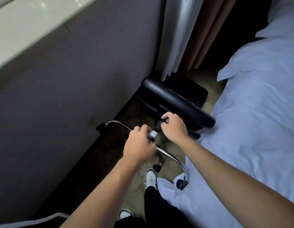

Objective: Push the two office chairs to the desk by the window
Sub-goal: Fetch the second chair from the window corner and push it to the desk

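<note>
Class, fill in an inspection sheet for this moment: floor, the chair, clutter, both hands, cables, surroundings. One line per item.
Surface: patterned carpet, dim.
Job's things: one office chair lying tipped over, chrome base and castors off the floor; a second chair is not identifiable.
Clutter: nothing seen.
Hands: left hand grips the hub of the base; right hand grips the black column under the seat.
Cables: nothing seen.
Surroundings: grey wall panel left, bed with pale sheets right, curtains ahead; chair sits in the narrow gap between.
</note>
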